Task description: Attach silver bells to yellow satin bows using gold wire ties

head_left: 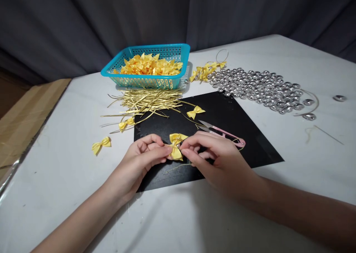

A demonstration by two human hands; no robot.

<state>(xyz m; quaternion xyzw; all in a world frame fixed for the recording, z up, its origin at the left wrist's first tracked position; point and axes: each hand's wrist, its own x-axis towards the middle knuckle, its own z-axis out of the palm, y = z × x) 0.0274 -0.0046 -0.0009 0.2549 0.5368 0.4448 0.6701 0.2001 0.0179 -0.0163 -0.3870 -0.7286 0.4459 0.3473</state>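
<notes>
Between my two hands is a yellow ribbon bow [177, 153] with gold cord round its middle, held just above a black mat [256, 153]. My left hand [148, 154] pinches the bow from the left with thumb and fingers. From the other side, my right hand [215, 156] has thumb and forefinger closed at the bow's edge; whether they grip the cord or the ribbon is hidden. A thin cord end [178, 167] trails below the bow. Pink-handled thread snips [237, 141] lie on the mat, partly behind my right hand.
A blue basket [185, 60] of yellow bows stands at the back, with gold cord pieces [150, 100] before it. Loose bows [101, 145] lie left. Silver beads [256, 86] spread at the back right, near a bow bundle [207, 71] and a needle [329, 135].
</notes>
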